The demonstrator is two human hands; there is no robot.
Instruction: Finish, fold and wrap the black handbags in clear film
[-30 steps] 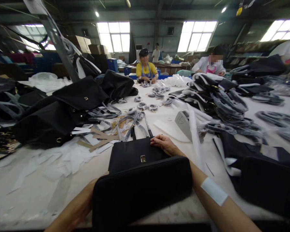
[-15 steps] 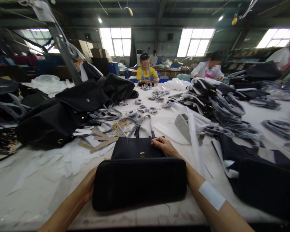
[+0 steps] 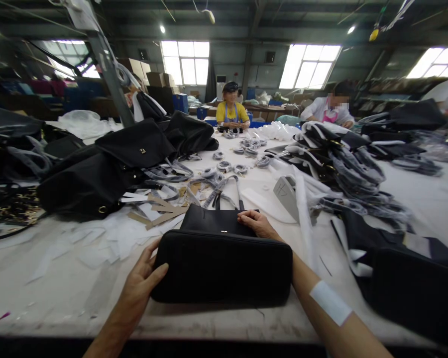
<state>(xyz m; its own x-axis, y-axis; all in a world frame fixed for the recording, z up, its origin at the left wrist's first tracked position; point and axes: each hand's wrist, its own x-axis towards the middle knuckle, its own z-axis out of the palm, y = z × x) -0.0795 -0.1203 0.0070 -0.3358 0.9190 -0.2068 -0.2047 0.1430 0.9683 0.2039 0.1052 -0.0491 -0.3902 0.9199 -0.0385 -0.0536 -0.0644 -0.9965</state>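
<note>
Black bag (image 3: 224, 263) on desk (image 3: 59, 293), near front edge, bottom facing wearer. Left hand (image 3: 144, 273) clasps left end; right hand (image 3: 257, 223) curled on far part, cannot tell if pinching. Risk: left grip loosens, bag may tip; handle (image 3: 241, 203) may snag among brown strips (image 3: 166, 218).

On the tabletop (image 3: 78, 293) I have the bag (image 3: 224, 268) near the front edge, left hand (image 3: 144, 273) at its left end, right hand (image 3: 259, 223) on its far part. Beyond it I see straps (image 3: 241, 169) between a bag heap (image 3: 138, 144) at left and stacked bags (image 3: 330, 134) at right.
</note>
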